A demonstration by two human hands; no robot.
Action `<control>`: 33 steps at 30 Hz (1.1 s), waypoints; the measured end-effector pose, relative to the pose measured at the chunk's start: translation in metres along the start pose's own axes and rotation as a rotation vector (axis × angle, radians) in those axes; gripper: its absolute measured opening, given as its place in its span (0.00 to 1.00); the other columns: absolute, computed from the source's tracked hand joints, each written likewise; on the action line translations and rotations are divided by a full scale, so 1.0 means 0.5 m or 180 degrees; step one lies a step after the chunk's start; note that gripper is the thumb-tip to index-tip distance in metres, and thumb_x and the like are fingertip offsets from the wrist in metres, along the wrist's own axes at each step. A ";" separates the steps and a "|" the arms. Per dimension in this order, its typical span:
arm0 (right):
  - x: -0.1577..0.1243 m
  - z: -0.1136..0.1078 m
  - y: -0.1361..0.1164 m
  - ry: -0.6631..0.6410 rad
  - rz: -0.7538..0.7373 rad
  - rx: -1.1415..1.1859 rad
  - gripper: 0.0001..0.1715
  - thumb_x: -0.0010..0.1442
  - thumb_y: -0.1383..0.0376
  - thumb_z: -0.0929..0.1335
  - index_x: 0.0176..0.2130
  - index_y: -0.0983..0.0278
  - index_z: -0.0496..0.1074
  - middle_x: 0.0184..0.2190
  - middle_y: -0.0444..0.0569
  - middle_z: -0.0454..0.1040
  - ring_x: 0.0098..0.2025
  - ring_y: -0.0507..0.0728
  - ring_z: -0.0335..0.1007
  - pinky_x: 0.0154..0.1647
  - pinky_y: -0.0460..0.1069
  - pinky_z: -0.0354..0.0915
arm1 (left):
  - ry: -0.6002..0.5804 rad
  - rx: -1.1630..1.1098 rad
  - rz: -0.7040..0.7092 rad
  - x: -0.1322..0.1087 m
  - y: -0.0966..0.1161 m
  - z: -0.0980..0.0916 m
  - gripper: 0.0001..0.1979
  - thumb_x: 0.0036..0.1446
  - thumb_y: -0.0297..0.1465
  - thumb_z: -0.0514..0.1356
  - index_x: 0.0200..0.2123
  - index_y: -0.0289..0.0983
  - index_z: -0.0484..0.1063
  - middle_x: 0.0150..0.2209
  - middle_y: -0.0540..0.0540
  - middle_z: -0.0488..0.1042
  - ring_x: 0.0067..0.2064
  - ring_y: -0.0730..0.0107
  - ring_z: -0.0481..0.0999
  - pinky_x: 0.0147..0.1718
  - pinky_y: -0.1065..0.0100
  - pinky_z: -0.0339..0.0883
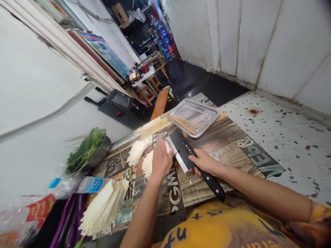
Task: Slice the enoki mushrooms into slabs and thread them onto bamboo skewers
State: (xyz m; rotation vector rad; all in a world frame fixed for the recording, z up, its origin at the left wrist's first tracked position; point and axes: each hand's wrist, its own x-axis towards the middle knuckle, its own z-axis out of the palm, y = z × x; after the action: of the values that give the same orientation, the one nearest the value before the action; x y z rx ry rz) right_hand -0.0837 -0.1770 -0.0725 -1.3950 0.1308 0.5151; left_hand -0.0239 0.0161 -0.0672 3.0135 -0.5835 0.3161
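Table inventory, as I read it from the head camera:

1. Left hand (160,159): laid flat, fingers together, palm down on an enoki mushroom bundle (148,164) near the middle of the table (227,144).
2. Right hand (204,161): wrapped around the black handle of a cleaver (181,148), gripping just behind the blade. The blade lies flat-side up, with its edge touching the enoki right beside the left hand's fingers. The handle's end sticks out toward the near edge.
3. Second enoki bundle (136,151): lies just left of the first, apart from both hands.
4. Large enoki bundle (103,210): at the near left corner, its fanned stems hanging over the edge.
5. Steel tray (191,112): at the far edge, a shallow rectangle holding a small sheaf of bamboo skewers (187,124) and otherwise bare metal.
6. Metal bowl (102,153): off the left edge, heaped with leafy greens (86,148) (a few thin sticks poke out of the heap).
7. Plastic bottle (82,185): on its side by the near left corner, with a blue cap and label. I cannot tell what is inside.
8. Scissors (126,174): green-handled, lying between the large bundle and the one under the left hand.
9. Purple eggplants (69,217): below the bottle, partly hidden.
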 end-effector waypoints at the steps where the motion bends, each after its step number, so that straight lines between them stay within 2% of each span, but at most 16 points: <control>1: -0.001 -0.001 0.001 0.0004 0.0019 0.0007 0.05 0.63 0.69 0.58 0.33 0.62 0.58 0.16 0.41 0.72 0.10 0.47 0.58 0.10 0.40 0.56 | -0.0012 -0.0005 0.0011 0.000 -0.002 -0.001 0.32 0.65 0.42 0.42 0.63 0.23 0.49 0.64 0.27 0.52 0.67 0.52 0.48 0.63 0.49 0.47; 9: 0.001 -0.006 0.006 -0.0102 -0.0032 0.0102 0.03 0.62 0.68 0.59 0.34 0.62 0.58 0.16 0.40 0.72 0.10 0.46 0.58 0.10 0.39 0.56 | 0.0304 -0.0043 0.0191 -0.009 -0.006 0.015 0.31 0.65 0.42 0.43 0.65 0.30 0.45 0.64 0.31 0.53 0.67 0.53 0.48 0.62 0.46 0.49; 20: -0.007 -0.008 0.008 -0.0171 -0.0060 0.0134 0.04 0.63 0.68 0.58 0.34 0.62 0.57 0.16 0.39 0.71 0.10 0.46 0.58 0.10 0.39 0.56 | 0.0196 -0.0073 0.0132 -0.004 -0.004 0.007 0.32 0.65 0.43 0.43 0.64 0.27 0.48 0.64 0.28 0.53 0.67 0.51 0.49 0.62 0.46 0.48; 33: -0.013 -0.008 -0.003 -0.0200 0.0089 0.0094 0.03 0.62 0.69 0.59 0.34 0.62 0.58 0.16 0.39 0.72 0.11 0.46 0.58 0.10 0.39 0.56 | 0.0321 -0.0071 0.0198 -0.005 -0.010 0.015 0.30 0.65 0.41 0.44 0.65 0.30 0.46 0.64 0.31 0.54 0.67 0.52 0.49 0.62 0.47 0.49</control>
State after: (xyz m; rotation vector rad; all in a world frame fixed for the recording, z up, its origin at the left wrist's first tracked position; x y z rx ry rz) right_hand -0.0880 -0.1828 -0.0691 -1.3483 0.1068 0.5777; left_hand -0.0231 0.0212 -0.0751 2.9417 -0.6682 0.4588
